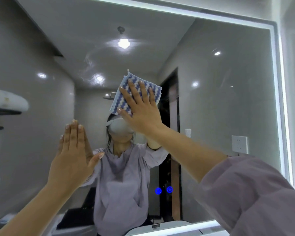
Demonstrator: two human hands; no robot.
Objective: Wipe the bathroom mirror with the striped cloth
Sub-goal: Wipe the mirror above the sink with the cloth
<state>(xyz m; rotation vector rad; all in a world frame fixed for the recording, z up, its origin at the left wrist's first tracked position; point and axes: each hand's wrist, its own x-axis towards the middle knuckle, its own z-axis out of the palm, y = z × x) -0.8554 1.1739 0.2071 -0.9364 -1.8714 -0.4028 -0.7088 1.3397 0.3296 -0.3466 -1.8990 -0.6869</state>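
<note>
lilac fabric of the right sleeve [255, 193] fills the 4 o'clock corner, nearest the camera; a bare forearm runs from it toward 12 o'clock. the right hand [143, 111], just above centre, lies flat with fingers straight and spread, its palm pressing the striped cloth [121, 101] against the bathroom mirror [228, 86]. the cloth, blue and white in wavy bands, shows beyond the fingertips and on the thumb side, with one corner pointing to 12 o'clock. the left hand [73, 155], at 8 o'clock, has its fingers straight and close together and its thumb out to the side. it is laid against the glass and holds nothing, and its reflection meets it. faint swirled smears [89, 65] mark the glass at 10 o'clock of the cloth. a lit white border [278, 82] frames the mirror, and two round blue icons [158, 191] glow at 5 o'clock. reflected in the glass are the person in a lilac top, ceiling lights [123, 43] and a white wall socket [239, 144] at 3 o'clock.
</note>
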